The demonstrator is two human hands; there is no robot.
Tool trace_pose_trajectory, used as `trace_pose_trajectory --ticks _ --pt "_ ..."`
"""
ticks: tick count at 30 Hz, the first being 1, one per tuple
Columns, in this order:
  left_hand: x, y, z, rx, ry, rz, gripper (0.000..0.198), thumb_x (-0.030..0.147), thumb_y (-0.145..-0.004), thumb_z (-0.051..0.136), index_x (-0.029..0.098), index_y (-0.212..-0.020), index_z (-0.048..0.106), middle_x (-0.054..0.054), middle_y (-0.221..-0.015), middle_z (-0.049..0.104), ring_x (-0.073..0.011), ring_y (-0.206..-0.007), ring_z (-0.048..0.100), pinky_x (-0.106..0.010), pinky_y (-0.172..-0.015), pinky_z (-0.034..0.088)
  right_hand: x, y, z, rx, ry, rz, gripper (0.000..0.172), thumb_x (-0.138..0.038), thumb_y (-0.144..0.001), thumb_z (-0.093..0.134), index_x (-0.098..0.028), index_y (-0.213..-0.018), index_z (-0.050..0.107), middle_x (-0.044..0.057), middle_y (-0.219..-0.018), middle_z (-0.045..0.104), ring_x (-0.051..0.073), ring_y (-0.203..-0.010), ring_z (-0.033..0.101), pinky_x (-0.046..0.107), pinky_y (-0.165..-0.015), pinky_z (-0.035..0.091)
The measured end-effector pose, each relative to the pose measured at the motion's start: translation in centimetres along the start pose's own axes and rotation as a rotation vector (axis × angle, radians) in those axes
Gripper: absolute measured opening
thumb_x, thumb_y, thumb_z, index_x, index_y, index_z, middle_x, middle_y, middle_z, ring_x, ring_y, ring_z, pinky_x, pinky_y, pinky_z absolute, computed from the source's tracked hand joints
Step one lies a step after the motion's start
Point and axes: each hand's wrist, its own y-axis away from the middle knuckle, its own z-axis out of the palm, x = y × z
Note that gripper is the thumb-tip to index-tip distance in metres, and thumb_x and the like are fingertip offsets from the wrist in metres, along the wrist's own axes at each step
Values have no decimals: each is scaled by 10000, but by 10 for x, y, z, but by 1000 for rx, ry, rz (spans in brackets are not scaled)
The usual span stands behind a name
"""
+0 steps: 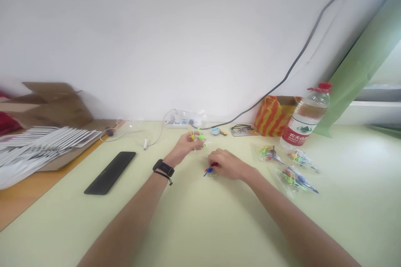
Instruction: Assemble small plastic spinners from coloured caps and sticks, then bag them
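Note:
My left hand (185, 145), with a black watch on its wrist, is closed on small yellow and green plastic pieces (200, 136) that seem to be in a clear bag, held just above the table. To its right, my right hand (226, 162) has its fingers curled around small blue and red plastic pieces (209, 170) low over the table surface. Their exact kind is too small to make out. Clear bags of similar coloured pieces (296, 179) lie to the right of my right forearm.
A big water bottle (300, 121) and a red-yellow striped bag (269, 117) stand at the back right. Glasses (242, 129), a power strip (180, 123) and cables lie along the wall. At left are a black flat case (110, 173), white stacked packets (44, 146) and a cardboard box (53, 102).

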Motion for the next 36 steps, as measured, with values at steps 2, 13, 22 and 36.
trace_pose_trajectory --ticks 2,13,22,36 --pt "-7 0 1 -3 -40 5 539 364 -711 897 161 -1149 658 -116 -1083 740 -232 -949 716 -400 -895 560 3 3 -8 -39 -48 42 203 -16 -809 572 -205 -840 640 21 -876 683 187 -862 583 286 -750 402" --pt "-35 5 23 -50 -225 138 444 450 -774 827 146 -1083 732 -116 -1088 762 -259 -989 715 -369 -893 553 17 20 -64 -52 -417 133 185 -360 -863 664 -181 -854 713 5 -739 722 143 -634 621 232 -569 455" --pt "-37 8 29 19 -168 142 453 422 -726 870 155 -1066 736 -133 -1125 768 -284 -1033 724 -420 -959 558 29 30 -73 -30 -561 252 158 -309 -829 659 -196 -788 557 25 -756 725 164 -689 671 274 -639 521" --pt "-38 11 34 -72 -158 100 583 395 -739 871 175 -1238 666 -143 -1183 742 -285 -1110 701 -405 -965 551 65 41 -66 -95 -507 432 110 -278 -802 643 -185 -817 587 32 -785 735 171 -726 666 251 -616 454"
